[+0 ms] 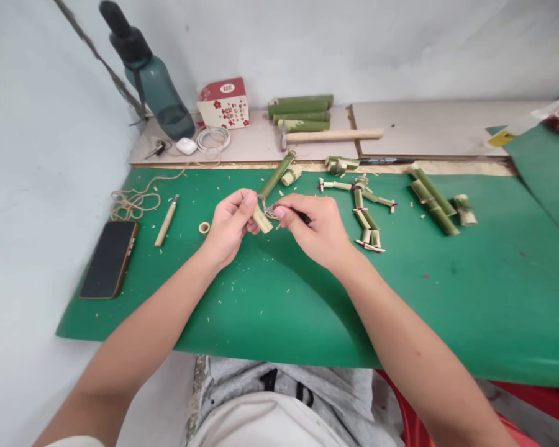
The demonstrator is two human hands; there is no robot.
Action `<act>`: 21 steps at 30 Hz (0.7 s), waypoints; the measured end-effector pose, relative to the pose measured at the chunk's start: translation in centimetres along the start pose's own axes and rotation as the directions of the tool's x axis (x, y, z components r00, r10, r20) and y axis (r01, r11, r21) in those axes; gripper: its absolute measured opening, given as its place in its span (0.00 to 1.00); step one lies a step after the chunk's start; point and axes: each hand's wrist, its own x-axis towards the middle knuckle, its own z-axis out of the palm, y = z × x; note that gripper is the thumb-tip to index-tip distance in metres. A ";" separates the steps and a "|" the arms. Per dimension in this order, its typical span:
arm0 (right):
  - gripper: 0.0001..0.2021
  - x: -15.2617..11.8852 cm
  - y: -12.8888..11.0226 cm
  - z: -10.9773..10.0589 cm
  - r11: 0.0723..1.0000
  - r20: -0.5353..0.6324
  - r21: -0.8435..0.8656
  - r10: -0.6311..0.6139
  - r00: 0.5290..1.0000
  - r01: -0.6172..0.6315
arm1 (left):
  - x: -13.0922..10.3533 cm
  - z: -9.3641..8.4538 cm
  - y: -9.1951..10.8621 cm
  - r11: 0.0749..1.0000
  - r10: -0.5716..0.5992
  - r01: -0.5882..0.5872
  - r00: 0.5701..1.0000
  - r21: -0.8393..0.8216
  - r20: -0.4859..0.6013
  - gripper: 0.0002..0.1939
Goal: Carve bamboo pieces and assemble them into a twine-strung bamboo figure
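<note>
My left hand is closed on a short peeled bamboo piece above the green mat. A loop of thin twine goes around the piece. My right hand is closed on a small tool with a dark handle; its grey metal tip touches or nearly touches the twine. The fingers hide most of the tool. Behind my hands lies a green bamboo tube beside a cut bamboo stub. To the right lies a jointed bamboo figure with purple ties.
Left are a phone, a wooden-handled cutter, a bamboo ring and coiled twine. A bottle, a box, a hammer and bamboo tubes stand or lie behind. More bamboo lies right.
</note>
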 end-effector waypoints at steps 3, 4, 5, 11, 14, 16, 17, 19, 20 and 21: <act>0.18 0.1 0.0 0.1 0.999 0.048 0.038 0.014 0.999 -0.016 | -0.1 0.0 -0.1 1.000 -0.002 0.002 1.000 0.022 0.024 0.22; 0.18 0.1 0.0 0.1 0.999 0.069 0.050 0.015 0.998 -0.019 | -0.1 0.0 -0.1 0.999 -0.001 0.000 1.000 0.034 0.029 0.22; 0.18 0.1 -0.1 0.1 0.998 0.093 0.057 0.013 0.996 -0.019 | -0.1 -0.1 -0.1 0.999 0.001 -0.002 0.999 0.047 0.033 0.22; 0.17 0.1 -0.3 0.1 1.000 0.174 -0.009 -0.002 0.985 0.004 | -0.1 -0.4 -0.5 0.997 -0.016 0.013 0.999 0.072 0.029 0.23; 0.16 0.1 -0.4 0.2 0.999 0.205 -0.039 0.004 0.979 0.004 | -0.2 -0.4 -0.6 0.996 -0.033 0.031 0.999 0.082 0.023 0.22; 0.16 0.0 -0.4 0.4 0.999 0.220 -0.051 0.008 0.975 0.003 | -0.3 -0.3 -0.7 0.995 -0.039 0.038 0.999 0.096 0.014 0.22; 0.15 0.0 -0.4 0.5 0.999 0.218 -0.054 0.009 0.976 0.003 | -0.3 -0.2 -0.6 0.994 -0.039 0.039 0.999 0.099 0.007 0.22; 0.15 -0.1 -0.4 0.6 0.998 0.201 -0.057 0.007 0.980 0.004 | -0.3 -0.1 -0.6 0.995 -0.039 0.039 0.999 0.095 -0.007 0.22; 0.15 -0.1 -0.4 0.7 0.998 0.192 -0.059 0.006 0.981 0.006 | -0.4 -0.1 -0.5 0.995 -0.042 0.043 0.999 0.090 -0.012 0.22; 0.15 -0.1 -0.4 0.7 0.998 0.184 -0.062 0.006 0.983 0.006 | -0.4 -0.1 -0.5 0.995 -0.048 0.049 0.999 0.084 -0.016 0.22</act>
